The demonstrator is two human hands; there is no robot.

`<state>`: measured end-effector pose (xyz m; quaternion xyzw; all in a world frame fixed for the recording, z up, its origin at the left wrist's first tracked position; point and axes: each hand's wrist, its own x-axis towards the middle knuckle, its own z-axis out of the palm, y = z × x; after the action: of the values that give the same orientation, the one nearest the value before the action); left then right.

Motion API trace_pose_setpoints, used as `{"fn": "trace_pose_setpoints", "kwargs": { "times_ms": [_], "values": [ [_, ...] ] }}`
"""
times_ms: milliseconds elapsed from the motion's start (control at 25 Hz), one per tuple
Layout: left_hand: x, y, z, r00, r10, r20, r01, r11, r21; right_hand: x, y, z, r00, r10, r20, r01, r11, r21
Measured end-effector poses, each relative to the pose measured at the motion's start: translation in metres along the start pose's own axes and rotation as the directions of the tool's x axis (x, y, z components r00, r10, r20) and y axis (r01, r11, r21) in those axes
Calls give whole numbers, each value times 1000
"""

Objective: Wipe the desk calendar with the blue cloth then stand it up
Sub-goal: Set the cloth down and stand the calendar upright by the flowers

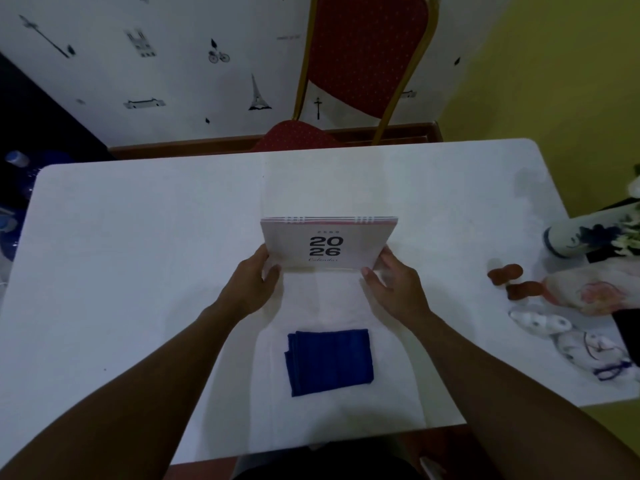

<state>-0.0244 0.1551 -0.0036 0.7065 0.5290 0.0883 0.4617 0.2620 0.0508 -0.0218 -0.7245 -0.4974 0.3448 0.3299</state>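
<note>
The desk calendar stands at the centre of the white table, cover facing the person, spiral binding along its far top edge. The left hand and right hand hold its lower corners, fingers closed lightly on each side, apparently to steady it; whether its base is fully seated is unclear in the dim view. The folded blue cloth lies flat on the near side, between the forearms, touched by neither hand. This layout suggests wiping is finished and standing is the step in hand. A painted vase lies far right, well apart.
</note>
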Motion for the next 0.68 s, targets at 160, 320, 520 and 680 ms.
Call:
{"fn": "trace_pose_setpoints", "kwargs": {
  "times_ms": [160,320,520,680],
  "values": [
    [3,-25,-5,988,50,147,-89,958,273,12,16,-17,952,-75,296,169,937,-307],
    [7,-38,0,981,51,185,-145,826,545,19,30,-26,902,-101,420,351,738,-576],
    [7,-40,2,979,31,200,-154,753,640,17,37,-25,907,-145,396,385,668,-637],
    [6,-40,0,980,30,198,-152,754,639,15,41,-25,902,-186,390,408,661,-630]
  ]
}}
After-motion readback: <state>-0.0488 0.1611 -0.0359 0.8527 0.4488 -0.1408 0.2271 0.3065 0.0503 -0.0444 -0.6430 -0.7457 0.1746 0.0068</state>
